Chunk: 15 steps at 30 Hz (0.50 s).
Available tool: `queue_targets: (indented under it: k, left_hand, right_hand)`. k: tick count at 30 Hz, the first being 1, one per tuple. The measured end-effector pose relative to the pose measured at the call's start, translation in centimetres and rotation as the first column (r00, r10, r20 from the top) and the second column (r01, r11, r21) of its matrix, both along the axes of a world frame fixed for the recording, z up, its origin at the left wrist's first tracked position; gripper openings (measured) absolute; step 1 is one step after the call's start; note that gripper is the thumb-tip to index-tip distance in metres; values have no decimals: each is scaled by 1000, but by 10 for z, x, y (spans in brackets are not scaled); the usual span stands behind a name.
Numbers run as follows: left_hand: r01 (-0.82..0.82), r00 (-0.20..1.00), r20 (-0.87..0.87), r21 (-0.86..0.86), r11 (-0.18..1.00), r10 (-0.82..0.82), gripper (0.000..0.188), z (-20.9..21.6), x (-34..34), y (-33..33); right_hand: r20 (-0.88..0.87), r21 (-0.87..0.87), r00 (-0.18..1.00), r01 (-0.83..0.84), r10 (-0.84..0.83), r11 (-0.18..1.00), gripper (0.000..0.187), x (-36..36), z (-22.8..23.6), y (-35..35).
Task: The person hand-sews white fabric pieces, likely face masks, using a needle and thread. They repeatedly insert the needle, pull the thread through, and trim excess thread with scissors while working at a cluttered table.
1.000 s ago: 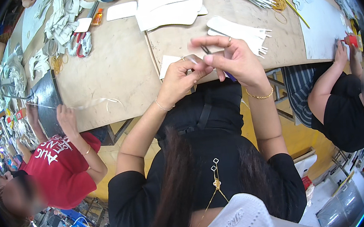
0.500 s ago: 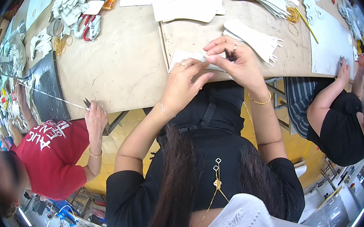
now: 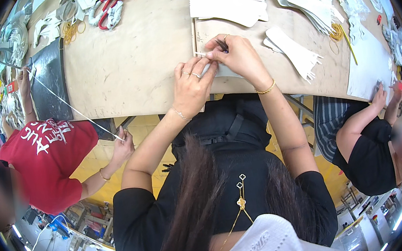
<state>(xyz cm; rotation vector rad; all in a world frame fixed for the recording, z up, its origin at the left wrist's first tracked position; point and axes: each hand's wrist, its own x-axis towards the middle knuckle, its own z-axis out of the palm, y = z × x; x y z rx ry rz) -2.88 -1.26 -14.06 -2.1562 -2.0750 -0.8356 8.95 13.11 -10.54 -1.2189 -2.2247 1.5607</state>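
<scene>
Since the earlier view: both hands shifted leftward over the tan table (image 3: pixel 126 64). Your left hand (image 3: pixel 190 90): back upward, fingers bent, fingertips hidden, grip cannot be told. Your right hand (image 3: pixel 242 63): just beside it, thumb and forefinger pinched on a white strip (image 3: pixel 200 53), dark slim tool (image 3: pixel 222 44) among the fingers. Strip: narrow, pale, jutting left from the fingertips, above the table.

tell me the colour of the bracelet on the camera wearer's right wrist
The bracelet is gold-coloured; the head view shows it best.
</scene>
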Motion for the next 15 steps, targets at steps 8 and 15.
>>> queue_targets:
  k: [8,15]
  left_hand:
    - [-31,998,57,-9,999,31,32,-2,0,-3]
    - [-25,996,88,-10,1000,26,31,-5,-1,-3]
  right_hand:
    - [144,50,987,61,-67,997,28,-3,7,-1]
    - [159,1,983,90,-89,996,27,-2,7,-2]
